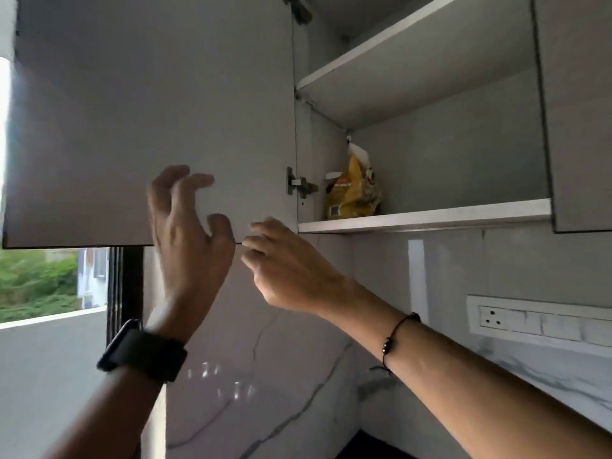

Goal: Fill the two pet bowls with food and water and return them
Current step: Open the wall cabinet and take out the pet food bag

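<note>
Yellow food bag (352, 185) standing upright on the lower shelf (425, 217) of the open wall cabinet, tucked into the left rear corner just beside the hinge (299, 185); long axis vertical, crumpled top uppermost. Up and to the right of both hands. Right hand (291, 270) nearer, just below the shelf edge, fingers (261, 241) loosely curled, holding nothing. Left hand (187, 233) spread and relaxed against the swung-out door (149, 111), likewise holding nothing. Probably a reach up over the shelf lip next; hinge and door edge close to that path. Bowls not in view. Socket strip (536, 321) on the marble wall, well apart.
</note>
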{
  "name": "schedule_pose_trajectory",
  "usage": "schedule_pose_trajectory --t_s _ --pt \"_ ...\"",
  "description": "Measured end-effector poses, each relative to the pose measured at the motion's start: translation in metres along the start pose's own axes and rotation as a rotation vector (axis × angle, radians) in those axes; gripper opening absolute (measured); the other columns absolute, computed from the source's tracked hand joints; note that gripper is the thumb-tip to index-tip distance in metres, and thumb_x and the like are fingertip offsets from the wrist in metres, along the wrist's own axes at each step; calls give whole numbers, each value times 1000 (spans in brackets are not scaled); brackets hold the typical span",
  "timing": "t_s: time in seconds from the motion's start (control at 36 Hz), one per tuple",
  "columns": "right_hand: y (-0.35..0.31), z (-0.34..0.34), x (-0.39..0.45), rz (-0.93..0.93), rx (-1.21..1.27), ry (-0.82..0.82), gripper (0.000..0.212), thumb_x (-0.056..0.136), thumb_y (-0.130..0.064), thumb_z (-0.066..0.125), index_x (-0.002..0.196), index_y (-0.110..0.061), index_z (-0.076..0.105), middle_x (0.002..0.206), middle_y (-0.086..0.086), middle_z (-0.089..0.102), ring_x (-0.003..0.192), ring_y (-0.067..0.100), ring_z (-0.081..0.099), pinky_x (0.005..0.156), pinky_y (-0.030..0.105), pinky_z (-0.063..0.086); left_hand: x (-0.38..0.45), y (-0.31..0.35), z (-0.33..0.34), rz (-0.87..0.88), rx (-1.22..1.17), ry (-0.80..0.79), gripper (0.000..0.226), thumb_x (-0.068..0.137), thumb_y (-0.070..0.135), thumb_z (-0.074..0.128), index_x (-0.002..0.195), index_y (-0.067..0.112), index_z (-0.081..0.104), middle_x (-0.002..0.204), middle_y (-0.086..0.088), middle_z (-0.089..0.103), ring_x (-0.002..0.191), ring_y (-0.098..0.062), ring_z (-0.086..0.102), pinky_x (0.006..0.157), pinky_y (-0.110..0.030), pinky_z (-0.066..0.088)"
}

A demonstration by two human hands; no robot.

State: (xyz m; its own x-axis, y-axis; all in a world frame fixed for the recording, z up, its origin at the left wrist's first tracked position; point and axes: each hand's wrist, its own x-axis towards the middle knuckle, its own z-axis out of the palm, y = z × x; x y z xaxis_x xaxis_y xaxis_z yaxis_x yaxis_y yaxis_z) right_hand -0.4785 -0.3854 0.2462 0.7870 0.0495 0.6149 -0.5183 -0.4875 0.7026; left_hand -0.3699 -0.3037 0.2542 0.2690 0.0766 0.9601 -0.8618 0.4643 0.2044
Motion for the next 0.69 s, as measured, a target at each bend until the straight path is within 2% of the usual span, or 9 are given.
schedule_pose_trajectory --t_s 0.11,0.19,0.25,0.28,0.39,0.47,0.53,0.58,0.69 --pt "55 -34 -52 170 -217 -13 14 68 -7 58 72 -2 71 78 13 69 94 35 61 101 47 39 -16 29 43 -108 -206 -142 40 75 -4 47 113 5 56 121 -6 45 107 -15 46 83 -14 32" --pt "91 -69 -90 257 -409 -88 16 57 -6 69 73 -3 72 84 15 70 98 37 62 103 50 37 -26 59 75 -192 -356 -256 36 83 -2 49 116 13 56 113 9 43 99 -2 41 78 -8 33" --pt "107 -93 -113 290 -493 -162 18 49 -6 75 67 -2 70 75 15 69 91 37 63 99 54 41 -31 79 99 -218 -520 -335 28 86 1 50 106 19 56 104 11 50 93 -3 46 76 -4 36" --pt "114 -103 -123 300 -534 -216 17 48 -6 76 63 -2 69 68 14 66 87 36 63 98 55 41 -33 89 111 -243 -625 -378 24 86 2 51 100 20 55 99 10 54 90 -5 50 76 -9 39" --pt "134 -130 -161 260 -726 -473 12 56 -6 69 68 -4 71 64 12 64 86 36 60 105 53 36 -38 138 151 -307 -842 -552 10 88 8 50 86 17 55 74 13 52 71 -6 49 62 -11 38" --pt "141 -144 -183 213 -783 -579 9 58 -10 69 66 -6 71 65 11 65 84 35 62 103 52 39 -41 177 172 -396 -1000 -669 17 90 13 49 100 12 62 90 7 62 86 -9 57 79 -24 45" --pt "144 -151 -195 205 -791 -661 11 63 -13 67 70 -7 72 72 12 68 92 36 61 105 51 38 -42 199 182 -420 -1070 -729 18 91 16 49 101 13 62 95 0 63 90 -14 57 83 -28 45" --pt "145 -156 -204 212 -783 -742 18 70 -14 62 83 -6 72 88 15 69 109 39 55 109 51 32 -39 219 191 -454 -1151 -786 13 92 15 47 89 14 59 86 -2 59 83 -15 54 79 -28 44" --pt "143 -162 -211 190 -856 -844 32 83 -18 48 111 -14 65 124 16 56 133 40 30 115 52 15 -32 250 205 -497 -1190 -860 26 90 10 42 65 15 44 61 0 42 59 -15 42 56 -21 39"
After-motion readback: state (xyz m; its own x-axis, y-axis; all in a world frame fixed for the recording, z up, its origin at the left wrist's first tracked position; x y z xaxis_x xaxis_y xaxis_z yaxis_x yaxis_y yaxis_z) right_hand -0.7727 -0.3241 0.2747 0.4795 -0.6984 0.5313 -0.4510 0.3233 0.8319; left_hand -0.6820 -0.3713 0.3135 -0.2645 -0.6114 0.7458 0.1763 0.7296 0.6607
